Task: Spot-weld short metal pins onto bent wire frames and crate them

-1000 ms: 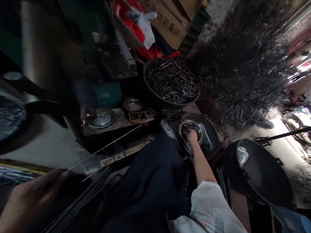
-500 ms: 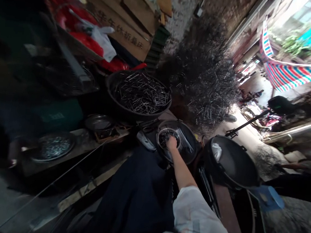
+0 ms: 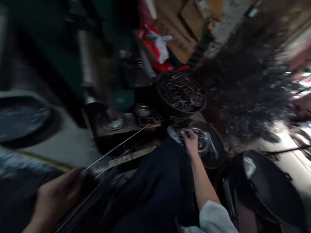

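My right hand point(image 3: 191, 141) is closed, thumb and fingers together, at the left rim of a small round bowl point(image 3: 201, 140) of small shiny metal pieces. Whatever it pinches is too small and blurred to name. The bowl sits in a wide dark pan point(image 3: 216, 143). At the lower left, my left hand point(image 3: 60, 191) is curled in a fist, smeared by motion. A thin metal rod point(image 3: 117, 147) runs up and right from its fingers; what they wrap around is hidden. Dark trousers point(image 3: 162, 184) cover my legs between the hands.
A big basin point(image 3: 182, 91) of thin metal pieces stands behind the bowl. A dark pan point(image 3: 272, 184) with a white scrap is at right. A tangled metal heap point(image 3: 248, 78) rises behind. At left are a blurred round tray point(image 3: 13, 118) and dark machinery point(image 3: 60, 69).
The view has swung left, so things appear further right. My right hand has come out of the bowl to its left rim. My left hand has entered at the lower left.
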A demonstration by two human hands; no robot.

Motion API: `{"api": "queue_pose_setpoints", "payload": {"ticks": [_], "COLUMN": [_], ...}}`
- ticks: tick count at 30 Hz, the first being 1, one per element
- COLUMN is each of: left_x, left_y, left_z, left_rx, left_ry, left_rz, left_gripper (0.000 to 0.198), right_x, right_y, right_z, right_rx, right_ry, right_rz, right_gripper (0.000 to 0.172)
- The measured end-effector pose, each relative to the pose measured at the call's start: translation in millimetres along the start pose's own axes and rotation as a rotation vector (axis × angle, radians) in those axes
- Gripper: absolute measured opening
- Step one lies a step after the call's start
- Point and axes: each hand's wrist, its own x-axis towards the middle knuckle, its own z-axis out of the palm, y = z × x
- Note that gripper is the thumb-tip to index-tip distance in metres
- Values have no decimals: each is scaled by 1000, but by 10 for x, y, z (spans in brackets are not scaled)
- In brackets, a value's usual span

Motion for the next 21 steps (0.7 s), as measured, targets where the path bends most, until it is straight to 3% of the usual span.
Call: {"api": "queue_pose_setpoints", "payload": {"ticks": [2, 4, 7, 9, 13, 21], "left_x": [-149, -198, -243, -298, -404, -487], "left_y": [25, 28, -29, -79, -140, -94], "left_z": [-215, -296, -321, -335, -378, -431], "left_rx": [-13, -8, -12, -29, -53, -129], "left_ry": [-5, 17, 64, 73, 71, 107], "left_rz": [-11, -24, -30, -49, -106, -196], "left_gripper": [30, 31, 27, 25, 28, 26], "right_x": [-278, -560, -845, -918, -959, -1117], "right_y": [-212, -386, -555, -626, -758, -967], "right_z": [533, 1041, 1650, 1919, 2187, 2368], "right_rx": [203, 333, 496, 565, 705, 812], "right_ry": [-199, -360, -458, -460, -438, -326], "right_rz": [6, 122, 355, 438, 467, 476], "right_gripper": [25, 29, 35, 37, 33, 24]}}
